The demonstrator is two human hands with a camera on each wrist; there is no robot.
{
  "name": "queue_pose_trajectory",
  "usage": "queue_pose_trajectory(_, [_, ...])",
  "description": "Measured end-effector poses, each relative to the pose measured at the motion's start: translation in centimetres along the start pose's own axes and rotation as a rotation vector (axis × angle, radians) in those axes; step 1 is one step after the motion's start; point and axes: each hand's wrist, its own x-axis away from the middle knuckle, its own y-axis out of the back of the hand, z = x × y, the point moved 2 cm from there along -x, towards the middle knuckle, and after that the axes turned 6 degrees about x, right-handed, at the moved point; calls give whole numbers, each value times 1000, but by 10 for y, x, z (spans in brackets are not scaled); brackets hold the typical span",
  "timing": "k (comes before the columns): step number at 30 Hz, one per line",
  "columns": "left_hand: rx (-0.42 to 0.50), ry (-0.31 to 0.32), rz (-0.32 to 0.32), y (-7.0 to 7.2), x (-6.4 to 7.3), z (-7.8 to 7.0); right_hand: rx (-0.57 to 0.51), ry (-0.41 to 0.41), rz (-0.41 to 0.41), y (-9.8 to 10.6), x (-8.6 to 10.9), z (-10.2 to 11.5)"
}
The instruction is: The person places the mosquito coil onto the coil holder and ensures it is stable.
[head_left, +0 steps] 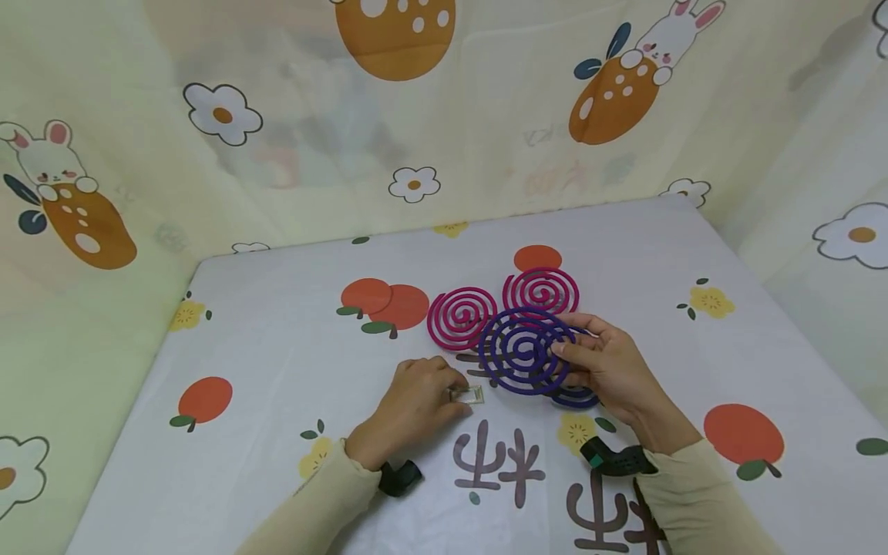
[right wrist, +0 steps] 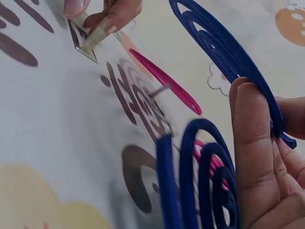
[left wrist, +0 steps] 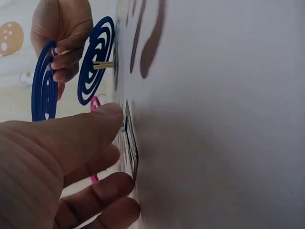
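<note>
My right hand [head_left: 613, 366] pinches the edge of a blue mosquito coil [head_left: 525, 349], held up above the table. Beneath it, a second blue mosquito coil [head_left: 578, 398] is perched on a small stand and partly covered in the head view. On the table my left hand [head_left: 422, 395] has its thumb and fingers at a small metal mosquito coil stand [head_left: 475, 395], gripping its near end. From the right wrist, that stand [right wrist: 82, 42] shows as a flat plate with an upright prong between the fingers. The held coil [left wrist: 44, 86] is raised off to one side in the left wrist view.
Two pink mosquito coils, one at left [head_left: 463, 316] and one farther back [head_left: 548, 289], stand behind the blue ones. The left one is raised on a prong. A printed cloth [head_left: 277, 347] covers the table, and a patterned curtain [head_left: 312, 169] rises behind it.
</note>
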Motion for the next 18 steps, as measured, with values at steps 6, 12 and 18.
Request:
queue_pose_trajectory(6, [-74, -57, 38, 1, 16, -1, 26, -4, 19, -13, -4, -1])
queue_pose_trajectory(12, [-169, -68, 54, -2, 25, -9, 46, -16, 48, -24, -10, -4])
queue_pose_trajectory(18, [-179, -8, 71, -8, 36, -17, 122, -33, 63, -33, -14, -4])
